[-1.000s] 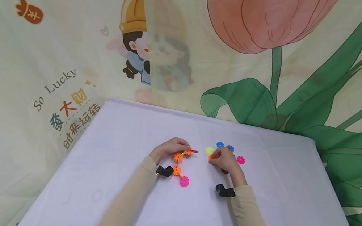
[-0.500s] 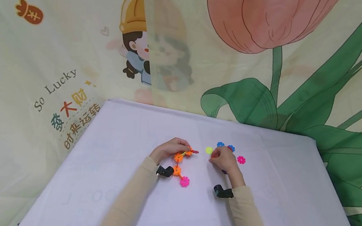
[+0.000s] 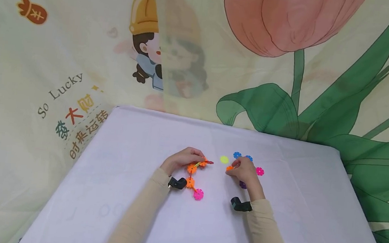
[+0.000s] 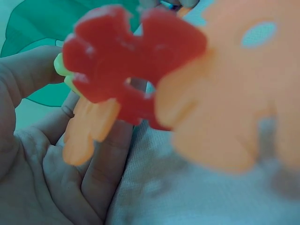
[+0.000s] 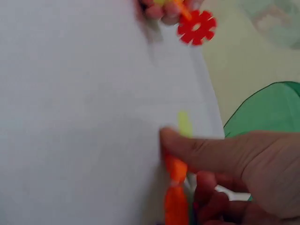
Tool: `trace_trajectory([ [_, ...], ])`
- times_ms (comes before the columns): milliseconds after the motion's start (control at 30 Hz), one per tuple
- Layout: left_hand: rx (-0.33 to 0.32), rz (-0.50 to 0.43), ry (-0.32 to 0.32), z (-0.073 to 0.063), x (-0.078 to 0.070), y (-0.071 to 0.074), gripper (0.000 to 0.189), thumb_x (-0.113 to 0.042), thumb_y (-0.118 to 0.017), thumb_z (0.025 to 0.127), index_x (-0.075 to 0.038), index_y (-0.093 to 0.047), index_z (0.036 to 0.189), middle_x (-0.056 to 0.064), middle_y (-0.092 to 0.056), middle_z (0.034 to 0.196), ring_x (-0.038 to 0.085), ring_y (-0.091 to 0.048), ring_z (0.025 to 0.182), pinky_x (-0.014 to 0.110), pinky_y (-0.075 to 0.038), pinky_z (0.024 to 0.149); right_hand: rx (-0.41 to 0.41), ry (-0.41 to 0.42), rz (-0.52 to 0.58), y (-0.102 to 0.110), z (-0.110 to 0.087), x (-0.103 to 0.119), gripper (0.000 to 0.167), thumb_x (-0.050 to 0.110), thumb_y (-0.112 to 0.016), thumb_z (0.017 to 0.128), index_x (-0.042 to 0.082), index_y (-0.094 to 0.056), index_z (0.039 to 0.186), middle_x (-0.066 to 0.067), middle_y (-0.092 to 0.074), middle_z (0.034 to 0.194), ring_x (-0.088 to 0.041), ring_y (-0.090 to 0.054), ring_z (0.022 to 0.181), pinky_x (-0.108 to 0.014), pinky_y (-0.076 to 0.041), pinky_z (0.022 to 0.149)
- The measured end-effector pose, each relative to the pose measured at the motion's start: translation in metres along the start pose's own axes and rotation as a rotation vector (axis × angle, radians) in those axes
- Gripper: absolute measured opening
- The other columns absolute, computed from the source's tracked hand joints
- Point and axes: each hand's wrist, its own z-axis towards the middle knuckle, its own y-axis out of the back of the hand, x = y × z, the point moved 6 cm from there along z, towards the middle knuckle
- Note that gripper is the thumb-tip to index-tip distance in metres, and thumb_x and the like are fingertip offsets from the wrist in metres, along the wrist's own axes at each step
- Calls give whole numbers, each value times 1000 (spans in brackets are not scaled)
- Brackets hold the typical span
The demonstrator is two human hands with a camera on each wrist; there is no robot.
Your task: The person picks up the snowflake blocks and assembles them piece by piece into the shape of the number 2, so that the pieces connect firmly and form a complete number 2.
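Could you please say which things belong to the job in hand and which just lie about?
In use:
snowflake-disc chain, in left hand
orange disc, in right hand

Lying loose, possibly spares:
yellow disc
two blue discs
pink disc
purple disc, partly hidden

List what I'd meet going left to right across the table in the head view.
Left hand holding a chain of discs → loose yellow disc → right hand pinching an orange disc → loose pink disc.

Orange disc [image 3: 230, 168] in the right grip [image 3: 244, 171]
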Motion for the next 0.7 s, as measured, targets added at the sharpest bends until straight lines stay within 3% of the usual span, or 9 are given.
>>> trace_trajectory([
  [200,-3,14,-1,2,-2,-2,17,-11,-62,94,1,-72,101,-1,-63,77,9,-45,59,19,-36,56,-33,-10,-69,5,-3,-3,36,22,-86,74,-2,-65,92,-10,-58,86,-25,-54,81,-30,-45,62],
  [300,3,16,-8,1,-1,-1,18,-11,-62,94,2,-71,102,-1,-62,77,9,-44,59,19,-36,56,-26,14,-19,1,-2,1,31,19,-84,77,-1,-64,91,-9,-58,83,-24,-53,78,-28,-44,61],
  [367,4,20,-12,0,-1,-1,18,-11,-61,94,2,-71,102,-1,-62,76,9,-44,59,19,-36,56,-32,26,103,-2,-2,5,26,16,-81,81,-1,-63,91,-8,-59,81,-21,-53,74,-25,-45,60],
  [533,10,3,-17,1,-3,-2,18,-10,-61,95,4,-70,101,1,-64,77,9,-46,61,19,-37,57,-17,8,548,-12,0,12,24,13,-74,89,-3,-66,105,-8,-68,80,-18,-65,67,-23,-55,65],
  [600,13,-4,-14,1,-3,-3,18,-9,-61,95,6,-70,101,1,-66,77,10,-47,63,19,-39,58,5,-18,637,-18,0,12,26,13,-73,90,-2,-66,110,-9,-70,81,-18,-68,66,-24,-56,67],
  [700,6,20,-17,1,-4,-2,19,-9,-60,95,6,-69,102,0,-65,78,10,-48,66,19,-40,61,9,-49,686,-25,0,9,25,9,-71,91,-2,-67,112,-11,-71,85,-18,-69,67,-24,-57,68],
])
